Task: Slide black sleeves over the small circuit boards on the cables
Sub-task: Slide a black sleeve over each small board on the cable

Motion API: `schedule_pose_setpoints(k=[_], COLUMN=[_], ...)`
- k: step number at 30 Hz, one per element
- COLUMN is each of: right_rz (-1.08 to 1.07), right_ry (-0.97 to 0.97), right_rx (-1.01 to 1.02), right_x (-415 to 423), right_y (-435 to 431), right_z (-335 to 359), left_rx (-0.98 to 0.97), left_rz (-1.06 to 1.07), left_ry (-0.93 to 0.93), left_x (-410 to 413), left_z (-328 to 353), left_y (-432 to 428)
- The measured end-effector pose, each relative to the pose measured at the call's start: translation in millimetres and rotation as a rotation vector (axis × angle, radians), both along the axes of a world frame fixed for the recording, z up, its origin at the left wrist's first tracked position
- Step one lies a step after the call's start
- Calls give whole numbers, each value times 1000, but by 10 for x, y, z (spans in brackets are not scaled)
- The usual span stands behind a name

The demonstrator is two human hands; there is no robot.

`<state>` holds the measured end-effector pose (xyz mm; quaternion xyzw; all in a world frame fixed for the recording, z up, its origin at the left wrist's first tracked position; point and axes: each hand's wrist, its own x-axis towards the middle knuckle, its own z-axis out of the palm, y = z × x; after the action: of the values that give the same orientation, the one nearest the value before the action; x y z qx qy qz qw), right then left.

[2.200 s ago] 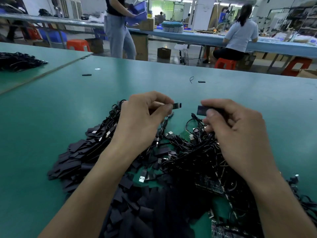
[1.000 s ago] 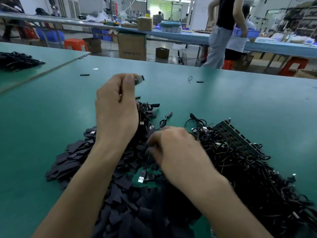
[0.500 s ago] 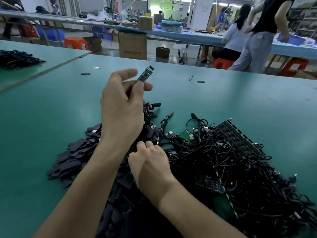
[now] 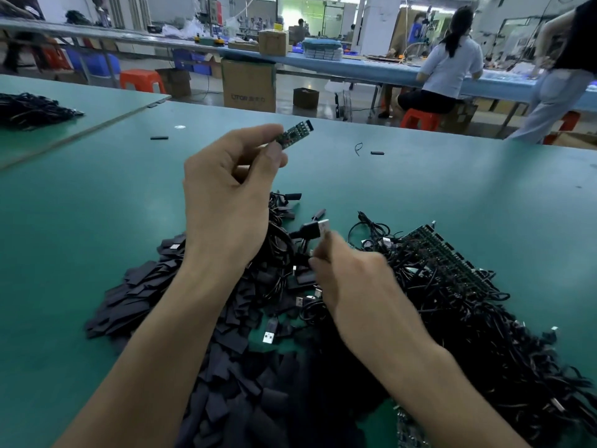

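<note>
Left hand [image 4: 226, 202] is raised over the table [image 4: 97, 195], thumb and curled fingers pinching a small circuit board [image 4: 295, 133] by its near end. The far end sticks out free, tilted up and away, bare, with no sleeve on it. Its cable is hidden behind the hand. Right hand [image 4: 355, 279] is lower and nearer, over the heap, blurred. Its fingers are bunched and seem to pinch a black piece [image 4: 311, 228] with a pale end. Can't tell if that is a sleeve or a plug. The two hands are apart, and the piece is well below the board. The pile of flat sleeves [image 4: 139, 295] lies under and left of the forearms, and the tangle of cables [image 4: 452, 302] is to the right, touching it. Step in hand, as I read it: bring a sleeve up to the board's free end. To do it well, keep the left pinch back near the cable side so most of the board stays exposed, and hold the board steady. A flat sleeve probably needs a squeeze on its edges to open its mouth. Line the mouth up square with the board's end and push along the board's length, not at an angle, since parts on the board could catch the edge. Shift the left grip only once the sleeve is partly on.
</note>
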<state>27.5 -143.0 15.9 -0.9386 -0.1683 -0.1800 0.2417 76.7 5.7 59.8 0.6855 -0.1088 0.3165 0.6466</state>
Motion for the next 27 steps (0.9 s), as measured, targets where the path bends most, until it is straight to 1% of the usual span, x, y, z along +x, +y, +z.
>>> schedule_pose_setpoints(k=[3,6,8,12,16,27], right_rz=[-43,-41,-35,-57,-87,-102], right_ry=[-100,-56,-30,-53,-87,-123], right_rx=[269,513,595,682,731,755], right_x=[-42,-29,-11,4,11,4], right_y=[-174,-310,-375,-441,-509,-488], right_z=[143,268,297,287,281,308], left_rx=[16,81,123,273,334,305], left_rz=[8,1,-41,-170,-261,-303], left_ry=[20,67,103,236,304,330], left_x=[-4,-8,-19,-39,-32,-61], left_z=[-6,-22,-35,-82,-126,-95], left_y=[-6,-6,-22,-74,-72,-83])
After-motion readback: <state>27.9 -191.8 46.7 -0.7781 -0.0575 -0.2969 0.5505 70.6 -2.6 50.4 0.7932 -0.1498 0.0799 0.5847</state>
